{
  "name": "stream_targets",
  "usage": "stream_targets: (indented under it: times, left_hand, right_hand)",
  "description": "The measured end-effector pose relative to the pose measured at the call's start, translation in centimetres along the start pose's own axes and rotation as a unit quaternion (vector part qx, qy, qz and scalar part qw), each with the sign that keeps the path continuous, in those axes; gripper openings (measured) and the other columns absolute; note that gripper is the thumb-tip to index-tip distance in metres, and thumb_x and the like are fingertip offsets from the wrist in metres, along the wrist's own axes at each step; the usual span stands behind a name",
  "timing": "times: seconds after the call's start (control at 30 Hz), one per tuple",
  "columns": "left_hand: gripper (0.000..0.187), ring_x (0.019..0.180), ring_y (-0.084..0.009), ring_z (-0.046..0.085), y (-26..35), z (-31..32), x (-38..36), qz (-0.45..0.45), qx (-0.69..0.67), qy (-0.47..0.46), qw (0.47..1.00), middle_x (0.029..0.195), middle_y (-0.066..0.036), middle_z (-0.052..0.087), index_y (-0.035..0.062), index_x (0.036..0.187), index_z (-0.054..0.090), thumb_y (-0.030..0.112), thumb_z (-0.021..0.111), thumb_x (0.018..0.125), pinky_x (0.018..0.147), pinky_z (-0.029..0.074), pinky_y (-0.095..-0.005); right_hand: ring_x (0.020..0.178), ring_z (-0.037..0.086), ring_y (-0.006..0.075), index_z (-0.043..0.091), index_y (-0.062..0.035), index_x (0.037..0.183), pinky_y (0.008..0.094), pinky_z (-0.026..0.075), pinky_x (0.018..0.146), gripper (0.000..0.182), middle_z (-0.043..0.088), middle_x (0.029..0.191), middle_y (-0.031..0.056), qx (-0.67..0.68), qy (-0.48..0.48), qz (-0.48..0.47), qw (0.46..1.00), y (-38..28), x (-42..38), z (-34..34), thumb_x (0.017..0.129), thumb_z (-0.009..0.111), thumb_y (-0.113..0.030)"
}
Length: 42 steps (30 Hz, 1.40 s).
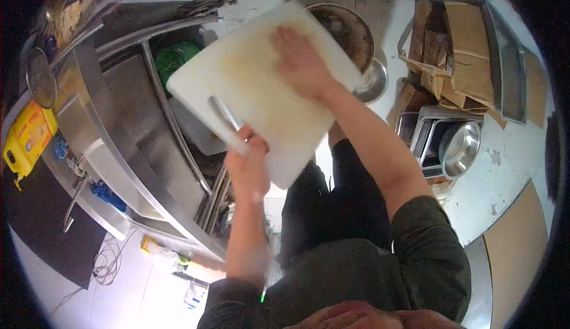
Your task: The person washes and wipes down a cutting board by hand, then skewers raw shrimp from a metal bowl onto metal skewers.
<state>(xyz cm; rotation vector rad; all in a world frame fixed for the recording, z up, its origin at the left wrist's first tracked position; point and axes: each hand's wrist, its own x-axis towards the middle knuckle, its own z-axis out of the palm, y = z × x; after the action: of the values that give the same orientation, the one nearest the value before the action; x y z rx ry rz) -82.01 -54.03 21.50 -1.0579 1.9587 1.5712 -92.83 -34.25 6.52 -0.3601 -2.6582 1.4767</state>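
Note:
A large white cutting board (202, 71) with yellowish stains is held up at a slant in front of my body. My left hand (246, 166) is closed around its near left edge, fingers curled at a long grey slot-like handle (224, 112). Flat against the stained upper part of the board lies my right hand (300, 65), fingers extended and slightly blurred. Part of the floor and a brown round pan (347, 29) behind the board are covered by it.
A steel sink unit (133, 97) runs along the left, with a yellow jug (32, 136) beyond it. Beside the board's right corner is a steel bowl (374, 83). Cardboard boxes (469, 50) and stacked steel containers with another bowl (463, 151) stand at right.

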Motion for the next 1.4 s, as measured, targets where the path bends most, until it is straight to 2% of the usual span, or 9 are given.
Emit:
stream_targets:
  times: [0.3, 0.43, 0.57, 0.73, 0.83, 1.03, 1.13, 1.2, 1.4]
  left_hand:
    - [0.027, 0.082, -0.0109, 0.057, 0.5, 0.8, 0.5, 0.024, 0.166, -0.044, 0.985, 0.094, -0.006, 0.064, -0.0062, 0.113, 0.056, 0.007, 0.05, 0.09, 0.074, 0.045, -0.0242]
    - [0.028, 0.081, -0.0103, 0.057, -1.4, -0.7, 1.3, 0.034, 0.101, -0.043, 0.993, 0.092, -0.006, 0.063, -0.0067, 0.113, 0.057, 0.005, 0.049, 0.088, 0.073, 0.045, -0.0238]
    - [0.029, 0.082, -0.0113, 0.057, -0.5, -0.9, 1.1, 0.005, 0.05, -0.032, 0.998, 0.09, -0.005, 0.062, -0.0065, 0.112, 0.057, 0.007, 0.051, 0.088, 0.075, 0.047, -0.0248]
    - [0.032, 0.09, -0.0327, 0.064, 1.1, 0.7, 0.6, 0.03, 0.333, -0.058, 0.941, 0.092, -0.02, 0.066, 0.0068, 0.112, 0.059, 0.027, 0.046, 0.092, 0.083, 0.049, -0.0391]
    - [0.032, 0.097, -0.028, 0.063, -0.2, -1.2, 0.8, 0.057, 0.173, -0.08, 0.98, 0.103, -0.016, 0.065, 0.0045, 0.117, 0.056, 0.016, 0.049, 0.088, 0.086, 0.048, -0.0363]
    - [0.035, 0.095, -0.0191, 0.062, -1.1, 0.5, 0.1, 0.063, 0.123, -0.07, 0.988, 0.099, -0.013, 0.065, 0.0028, 0.116, 0.056, 0.003, 0.051, 0.082, 0.083, 0.048, -0.0295]
    - [0.032, 0.093, -0.0183, 0.062, -0.8, -0.9, -1.6, 0.112, 0.078, -0.08, 0.987, 0.098, -0.012, 0.065, 0.0027, 0.115, 0.056, 0.004, 0.051, 0.083, 0.082, 0.048, -0.0303]
    - [0.028, 0.09, -0.0174, 0.062, 0.3, -3.0, -1.9, 0.127, 0.044, -0.086, 0.987, 0.098, -0.009, 0.065, 0.0023, 0.114, 0.056, 0.006, 0.049, 0.087, 0.082, 0.048, -0.0301]
    - [0.026, 0.089, -0.0181, 0.062, -0.4, -2.0, -3.8, 0.125, -0.01, -0.035, 0.992, 0.095, -0.011, 0.065, 0.0014, 0.113, 0.055, 0.012, 0.048, 0.09, 0.079, 0.049, -0.0309]
  right_hand:
    - [0.14, 0.012, 0.0339, 0.025, -0.0008, 0.143, 0.0414, 0.009, 0.114, 0.058, 0.016, 0.151, 0.0194, -0.071, -0.064, -0.036, 0.995, -0.7, -1.7, 2.4, 0.097, 0.035, -0.035]
    - [0.14, 0.012, 0.0344, 0.024, -0.0005, 0.143, 0.0424, 0.01, 0.114, 0.06, 0.015, 0.151, 0.0209, -0.494, -0.273, -0.05, 0.824, -0.4, -0.7, 3.3, 0.097, 0.035, -0.037]
    - [0.141, 0.011, 0.0309, 0.022, -0.0023, 0.145, 0.041, 0.006, 0.114, 0.063, 0.014, 0.152, 0.0175, 0.036, 0.004, -0.006, 0.999, -4.3, -1.8, -2.4, 0.092, 0.042, -0.032]
    - [0.141, 0.012, 0.03, 0.016, -0.0017, 0.146, 0.0415, 0.005, 0.115, 0.062, 0.014, 0.153, 0.0161, -0.171, -0.102, -0.109, 0.974, 5.6, -7.0, 8.7, 0.091, 0.039, -0.018]
    - [0.14, 0.015, 0.0318, 0.018, 0.0012, 0.144, 0.0414, 0.01, 0.115, 0.065, 0.016, 0.152, 0.0184, 0.182, -0.177, 0.14, 0.957, 4.1, -3.6, 1.6, 0.093, 0.046, -0.027]
    - [0.139, 0.017, 0.033, 0.021, -0.0008, 0.145, 0.0393, 0.011, 0.113, 0.067, 0.02, 0.151, 0.0159, 0.023, -0.228, -0.147, 0.962, -5.5, -11.9, -0.2, 0.096, 0.032, -0.046]
    - [0.137, 0.023, 0.0338, 0.023, -0.0031, 0.145, 0.0407, 0.016, 0.113, 0.067, 0.025, 0.149, 0.0159, 0.047, -0.158, 0.072, 0.984, 6.6, -9.9, 1.9, 0.096, 0.03, -0.049]
    - [0.134, 0.029, 0.0353, 0.018, -0.0039, 0.146, 0.0419, 0.022, 0.111, 0.065, 0.027, 0.147, 0.0183, 0.383, -0.089, 0.476, 0.787, 7.2, -7.3, -1.3, 0.097, 0.033, -0.045]
    - [0.134, 0.029, 0.0343, 0.016, -0.0054, 0.147, 0.0403, 0.027, 0.109, 0.061, 0.025, 0.148, 0.0174, 0.023, -0.091, 0.21, 0.973, -5.4, -7.4, -7.7, 0.098, 0.038, -0.036]
